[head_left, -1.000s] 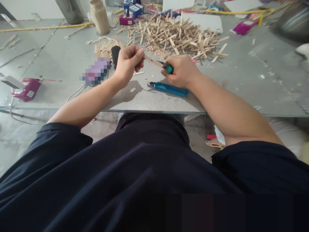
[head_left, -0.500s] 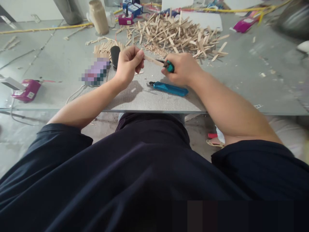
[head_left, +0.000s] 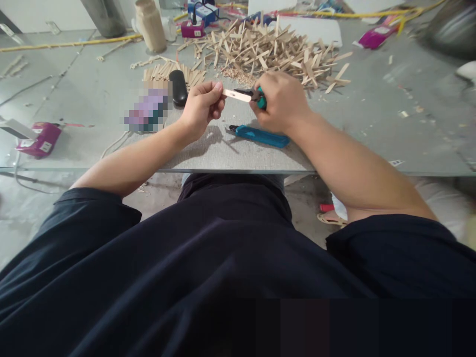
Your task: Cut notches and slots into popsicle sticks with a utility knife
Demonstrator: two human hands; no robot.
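Between thumb and fingers, my left hand [head_left: 204,108] pinches one end of a flat wooden stick [head_left: 240,95] with a rounded tip and a small dark mark on it. My right hand [head_left: 279,101] is wrapped round a pair of pliers [head_left: 256,95] with dark jaws and green-and-black handles. The plier jaws point left, right by the stick; whether they touch it I cannot tell. Below the hands lies a blue utility knife [head_left: 260,136] on the table. A large heap of wooden sticks [head_left: 271,49] rises just behind my hands.
A black oblong case [head_left: 178,88] and a blurred-out purple object [head_left: 148,109] lie left of my left hand. Neatly laid sticks [head_left: 159,72] and a tan jar [head_left: 149,27] stand behind. Purple boxes [head_left: 40,140] and a yellow cord [head_left: 74,43] are further out.
The stick has turned so its broad face and rounded end now show, and the plier jaws have moved off its end to behind it. Both hands have shifted slightly.
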